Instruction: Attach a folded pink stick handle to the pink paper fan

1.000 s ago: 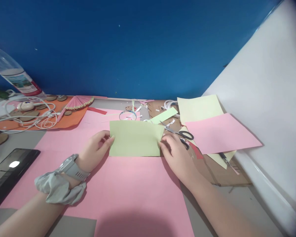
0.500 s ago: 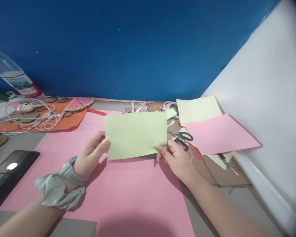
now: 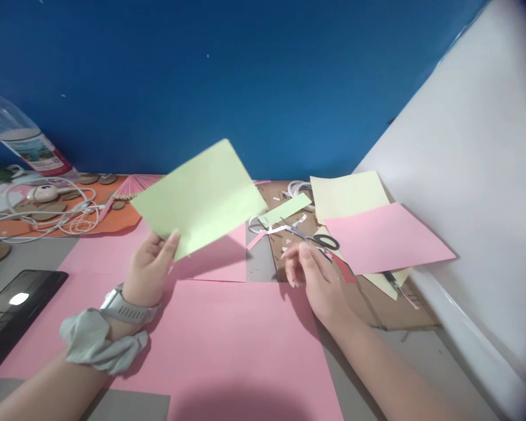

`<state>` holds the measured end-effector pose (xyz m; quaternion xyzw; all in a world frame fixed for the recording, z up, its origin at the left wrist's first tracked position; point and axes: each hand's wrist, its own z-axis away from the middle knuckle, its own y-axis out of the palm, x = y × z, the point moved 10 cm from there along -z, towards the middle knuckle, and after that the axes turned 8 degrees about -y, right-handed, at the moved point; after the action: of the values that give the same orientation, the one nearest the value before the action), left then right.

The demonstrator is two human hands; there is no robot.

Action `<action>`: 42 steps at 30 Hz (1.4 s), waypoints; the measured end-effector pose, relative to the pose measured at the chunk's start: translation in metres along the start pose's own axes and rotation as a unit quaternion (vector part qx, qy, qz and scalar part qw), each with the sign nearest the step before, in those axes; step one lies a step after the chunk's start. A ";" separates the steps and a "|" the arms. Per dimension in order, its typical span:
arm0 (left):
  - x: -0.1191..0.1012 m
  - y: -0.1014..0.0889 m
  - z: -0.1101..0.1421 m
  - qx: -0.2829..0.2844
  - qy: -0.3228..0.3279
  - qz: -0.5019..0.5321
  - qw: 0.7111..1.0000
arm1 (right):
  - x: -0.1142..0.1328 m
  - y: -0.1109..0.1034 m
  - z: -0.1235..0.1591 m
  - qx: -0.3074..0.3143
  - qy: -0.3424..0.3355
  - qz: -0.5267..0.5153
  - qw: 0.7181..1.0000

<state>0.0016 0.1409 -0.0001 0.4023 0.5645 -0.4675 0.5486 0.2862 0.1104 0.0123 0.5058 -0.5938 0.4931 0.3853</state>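
Green sheet point(image 3: 201, 199), 11 o'clk | tilted aloft, pinched by L hand point(image 3: 146, 272) only | R hand point(image 3: 322, 286), 1 o'clk: empty, fingers loosely curled

matt green paper point(image 3: 201, 196), smooth pink paper point(image 3: 245, 333), glossy black phone point(image 3: 21, 310), clear plastic bottle point(image 3: 17, 128), soft cloth scrunchie point(image 3: 100, 342)

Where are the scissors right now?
In the head view, the scissors lie right of centre over the brown cardboard, just beyond the right hand, between the pale green strip and the right-hand pink sheet.

Bright glare on phone point(image 3: 19, 299), soft shadows (slight blur)
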 end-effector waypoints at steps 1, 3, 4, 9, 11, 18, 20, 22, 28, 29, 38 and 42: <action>0.003 -0.007 -0.003 -0.026 -0.006 0.014 1.000 | 0.000 0.000 0.000 0.004 -0.002 -0.002 1.000; 0.006 -0.015 -0.007 -0.050 -0.009 0.039 0.998 | -0.001 0.003 0.001 0.020 -0.002 -0.003 1.000; 0.006 -0.016 -0.008 -0.050 -0.006 0.050 0.997 | -0.003 0.005 0.002 0.028 0.000 0.002 1.000; 0.001 -0.007 -0.005 -0.024 0.009 0.082 0.996 | -0.006 0.012 0.006 0.059 0.009 0.048 0.997; -0.002 -0.002 -0.002 -0.012 0.008 0.075 0.997 | -0.004 0.014 0.006 0.067 0.006 0.057 0.996; -0.001 0.024 0.012 0.091 -0.022 0.002 0.996 | -0.008 0.021 0.008 0.110 0.022 0.033 0.993; 0.000 0.037 0.019 0.145 -0.021 -0.027 0.989 | -0.011 0.024 0.010 0.128 0.027 0.015 0.991; -0.002 0.046 0.025 0.180 -0.007 -0.048 0.983 | -0.014 0.021 0.009 0.123 0.033 0.039 0.991; -0.009 0.051 0.032 0.209 0.038 -0.072 0.975 | -0.010 0.013 0.003 0.084 0.021 0.072 0.994; -0.008 0.052 0.032 0.221 0.034 -0.067 0.972 | -0.009 0.015 0.003 0.088 0.017 0.069 0.994; 0.008 0.053 0.026 0.220 -0.011 -0.126 0.967 | -0.011 0.012 0.005 0.080 0.007 0.097 0.992; 0.006 0.027 0.012 0.091 -0.024 -0.089 0.992 | -0.004 0.010 0.003 0.049 0.004 0.095 0.994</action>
<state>0.0305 0.1355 -0.0082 0.3875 0.5397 -0.5736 0.4791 0.2776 0.1083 0.0059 0.4633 -0.6129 0.5580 0.3137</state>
